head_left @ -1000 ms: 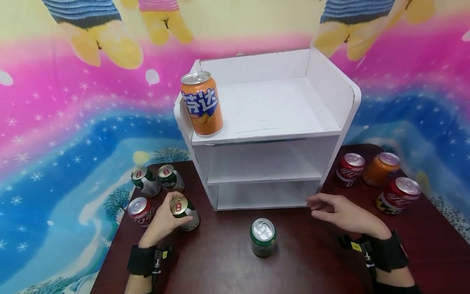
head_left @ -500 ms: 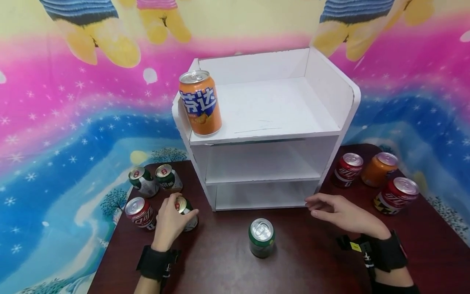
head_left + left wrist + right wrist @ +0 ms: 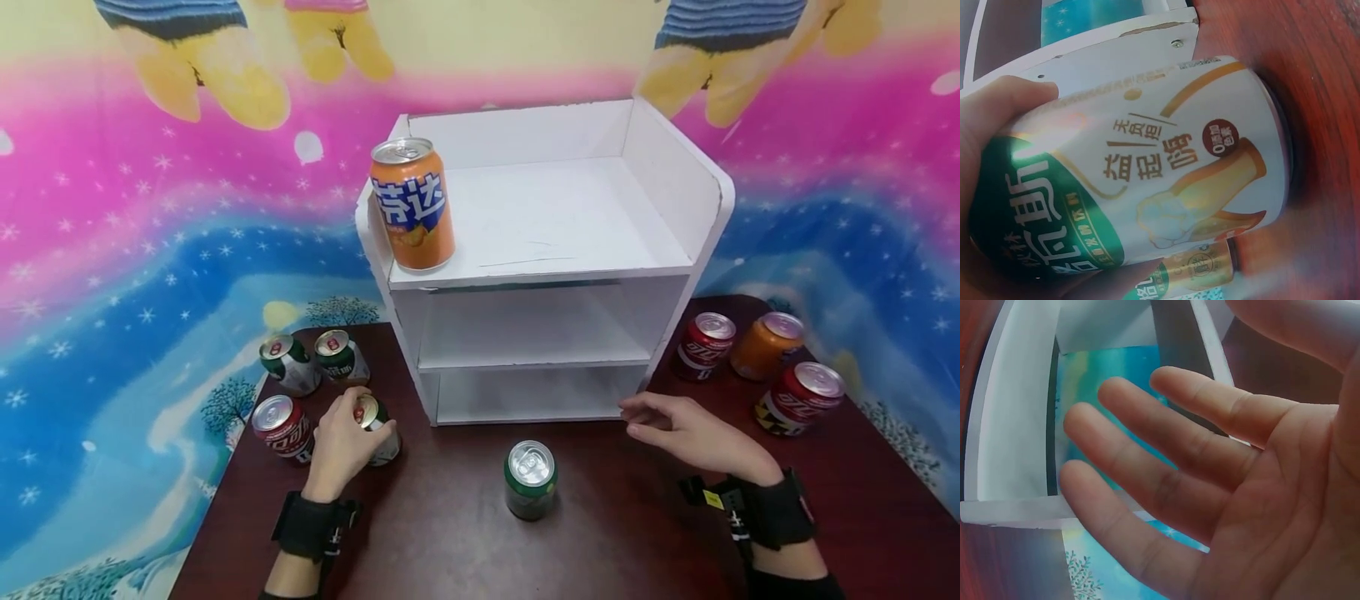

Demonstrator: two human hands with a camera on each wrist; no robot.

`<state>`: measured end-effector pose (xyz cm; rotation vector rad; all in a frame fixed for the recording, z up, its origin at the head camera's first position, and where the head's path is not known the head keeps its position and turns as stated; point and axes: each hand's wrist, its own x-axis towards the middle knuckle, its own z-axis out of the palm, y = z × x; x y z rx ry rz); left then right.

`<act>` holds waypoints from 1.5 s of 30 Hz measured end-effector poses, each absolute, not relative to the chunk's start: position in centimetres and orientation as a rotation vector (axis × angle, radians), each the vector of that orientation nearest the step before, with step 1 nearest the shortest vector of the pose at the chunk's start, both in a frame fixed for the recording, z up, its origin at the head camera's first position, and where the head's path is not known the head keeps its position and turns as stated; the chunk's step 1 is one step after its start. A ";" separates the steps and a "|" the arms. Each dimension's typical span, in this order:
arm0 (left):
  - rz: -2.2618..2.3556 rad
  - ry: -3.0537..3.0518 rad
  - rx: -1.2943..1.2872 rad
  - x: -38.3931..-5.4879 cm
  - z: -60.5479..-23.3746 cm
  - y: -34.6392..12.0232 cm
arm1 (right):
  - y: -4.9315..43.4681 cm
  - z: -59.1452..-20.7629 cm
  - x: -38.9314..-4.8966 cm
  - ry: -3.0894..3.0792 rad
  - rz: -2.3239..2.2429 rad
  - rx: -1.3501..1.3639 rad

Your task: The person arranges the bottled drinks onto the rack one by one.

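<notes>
My left hand (image 3: 341, 446) holds a green and white drink can (image 3: 1160, 169) that stands on the table at the left. Its thumb lies along the near side; the other fingers are mostly hidden behind the can. In front of the shelf stands a green can (image 3: 530, 479) with a silver top, apart from both hands. My right hand (image 3: 686, 429) hovers by the shelf's lower right corner, its fingers spread and slightly bent, as the right wrist view shows, with nothing in it. An orange can (image 3: 412, 208) is upright on the top shelf's left side.
A white shelf unit (image 3: 562, 217) stands at the back of the dark red table (image 3: 450, 542). Beside the left hand are a red can (image 3: 283, 429) and two green-white cans, one nearest the shelf (image 3: 342, 358). Right of the shelf sit two red cans and an orange can (image 3: 767, 346).
My left hand has turned round the can, its wrist shifting right and its thumb swinging upward. The can stays in place. My right hand has hardly moved, and the head view has shifted slightly.
</notes>
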<state>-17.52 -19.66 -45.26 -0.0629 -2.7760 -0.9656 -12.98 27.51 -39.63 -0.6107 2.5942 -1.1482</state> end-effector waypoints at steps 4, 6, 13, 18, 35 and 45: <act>-0.980 -2.775 -0.098 -17.4 -45.1 -19.8 | 27.2 -39.8 -13.0 2.601 -1.116 -0.582; -0.989 -2.774 -0.141 -17.2 -44.8 -19.8 | 27.1 -39.8 -13.0 2.594 -1.105 -0.566; -0.981 -2.776 -0.419 -16.3 -41.6 -19.3 | 27.0 -40.2 -13.1 2.600 -1.061 -0.561; -0.983 -2.740 -0.572 -16.0 -38.0 -18.1 | 26.9 -40.6 -13.3 2.588 -1.052 -0.534; -1.029 -2.637 -0.907 -15.2 -27.1 -12.2 | 26.6 -40.8 -13.5 2.568 -1.058 -0.556; -1.047 -2.523 -1.105 -15.2 -20.5 -8.8 | 26.0 -40.4 -13.5 2.581 -1.022 -0.557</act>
